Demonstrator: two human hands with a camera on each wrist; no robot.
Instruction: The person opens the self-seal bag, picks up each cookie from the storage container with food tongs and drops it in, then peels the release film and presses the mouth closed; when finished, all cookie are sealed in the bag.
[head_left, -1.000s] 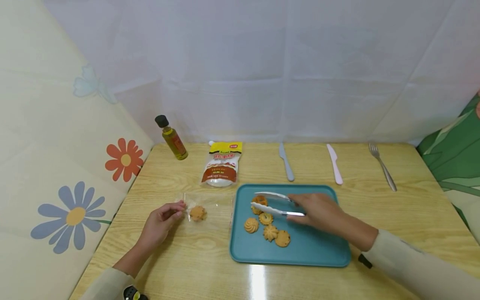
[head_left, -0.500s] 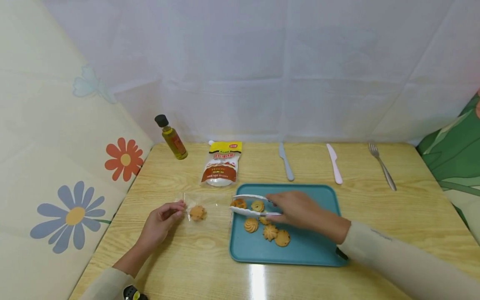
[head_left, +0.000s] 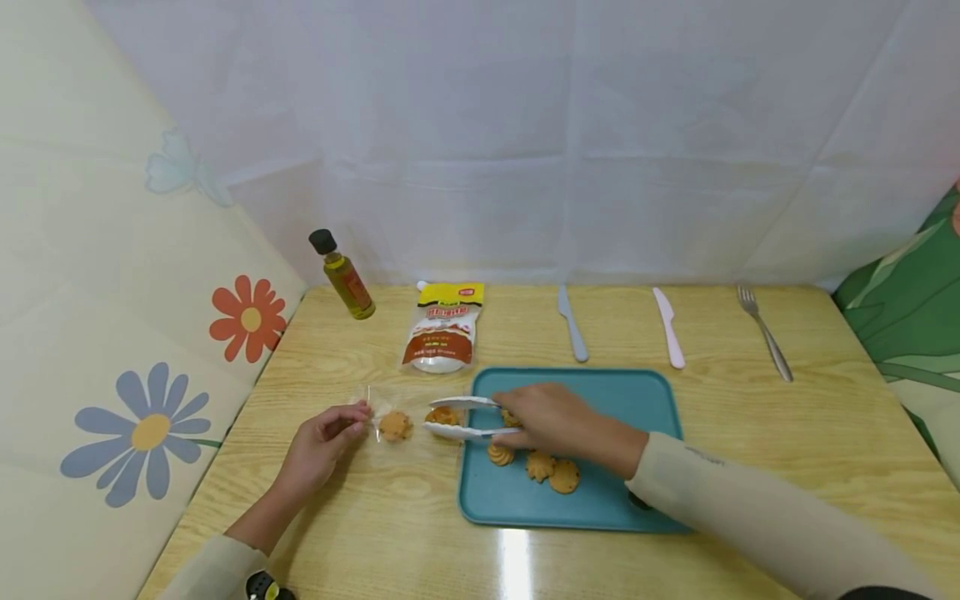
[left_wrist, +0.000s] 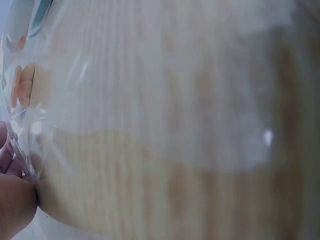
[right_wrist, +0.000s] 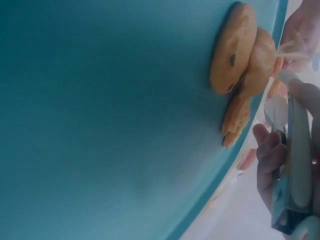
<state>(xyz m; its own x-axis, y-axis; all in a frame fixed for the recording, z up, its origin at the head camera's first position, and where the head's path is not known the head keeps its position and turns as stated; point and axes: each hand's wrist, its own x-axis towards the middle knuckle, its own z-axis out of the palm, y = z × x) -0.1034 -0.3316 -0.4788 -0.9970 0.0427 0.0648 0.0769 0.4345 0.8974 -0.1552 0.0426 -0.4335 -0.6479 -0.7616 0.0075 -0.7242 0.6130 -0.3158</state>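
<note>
Farthest left, beyond the left hand, a blue flower (head_left: pixel 150 433) and a red flower (head_left: pixel 249 319) were printed on the pale cloth (head_left: pixel 82 275). The left hand (head_left: pixel 322 446) pinched the near edge of a clear bag (head_left: pixel 423 402) between thumb and fingers, and ahead of that hand a dark-capped oil bottle (head_left: pixel 348 283) stood on the table (head_left: pixel 390 517). Just right of the left fingertips, a cookie (head_left: pixel 395 426) lay in the bag. Ahead of the bag was a yellow-topped pouch (head_left: pixel 441 327). Between the two hands, white-tipped tongs (head_left: pixel 463 432) gripped a browner cookie (head_left: pixel 444 416) at the bag's right part; whether their tips were inside it or above it could not be told. The right hand (head_left: pixel 551 421) grasped the tongs over a teal tray (head_left: pixel 517 508); beneath and nearer the person lay a swirled cookie (head_left: pixel 500 454), a star-shaped cookie (head_left: pixel 539 467) and a round cookie (head_left: pixel 564 477), these last two touching. Ahead of the right hand was a grey knife (head_left: pixel 573 323); farther right lay a pink knife (head_left: pixel 668 328) and a metal fork (head_left: pixel 765 333).
</note>
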